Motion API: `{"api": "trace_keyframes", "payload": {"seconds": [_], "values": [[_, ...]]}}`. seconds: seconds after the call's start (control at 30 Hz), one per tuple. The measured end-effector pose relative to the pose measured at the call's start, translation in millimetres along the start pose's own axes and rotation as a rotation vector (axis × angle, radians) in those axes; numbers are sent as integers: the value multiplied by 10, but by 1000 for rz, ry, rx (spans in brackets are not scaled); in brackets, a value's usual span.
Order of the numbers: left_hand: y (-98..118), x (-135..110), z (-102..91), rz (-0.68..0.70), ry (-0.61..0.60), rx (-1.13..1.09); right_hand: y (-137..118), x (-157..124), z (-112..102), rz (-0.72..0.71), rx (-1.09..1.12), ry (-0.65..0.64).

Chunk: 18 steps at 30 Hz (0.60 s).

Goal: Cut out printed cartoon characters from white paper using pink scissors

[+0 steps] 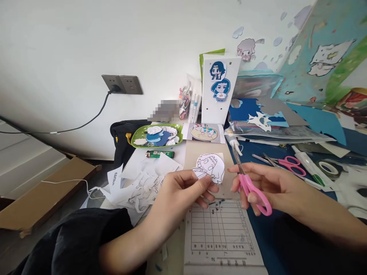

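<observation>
Between the thumb and fingers of my left hand (190, 187) is a paper cutout (210, 165), a white piece with a black line drawing of a cartoon figure. My right hand (263, 187) grips a pair of scissors (249, 187) by the pink handles. Its metal blades point up and away from me, to the right of the cutout and apart from it. Under both hands lie a beige board (190, 152) and a printed sheet with a table grid (218, 233).
Paper scraps (143, 183) are heaped at left. Behind them are a green lighter (160, 154) and a green tray (134, 142) of cutouts. A white stand (212, 112) rises at the back. More pink scissors (292, 165) and a glue tube (308, 164) lie at right.
</observation>
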<state>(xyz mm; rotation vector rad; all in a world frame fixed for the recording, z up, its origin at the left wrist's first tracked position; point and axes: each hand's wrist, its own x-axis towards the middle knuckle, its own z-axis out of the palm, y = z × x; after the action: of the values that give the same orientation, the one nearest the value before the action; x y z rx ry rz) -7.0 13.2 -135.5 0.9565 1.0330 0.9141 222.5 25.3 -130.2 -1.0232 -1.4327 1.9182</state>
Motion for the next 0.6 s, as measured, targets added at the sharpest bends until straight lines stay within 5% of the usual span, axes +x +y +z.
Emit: {"api": "trace_keyframes", "payload": {"seconds": [0.1, 0.27, 0.6], "values": [[20, 21, -14, -3, 8, -35, 93, 3, 26, -58, 154, -129], [26, 55, -37, -53, 15, -74, 316, -6, 41, 63, 297, -296], [90, 76, -28, -135, 11, -85, 280, -45, 38, 244, 252, -236]]}}
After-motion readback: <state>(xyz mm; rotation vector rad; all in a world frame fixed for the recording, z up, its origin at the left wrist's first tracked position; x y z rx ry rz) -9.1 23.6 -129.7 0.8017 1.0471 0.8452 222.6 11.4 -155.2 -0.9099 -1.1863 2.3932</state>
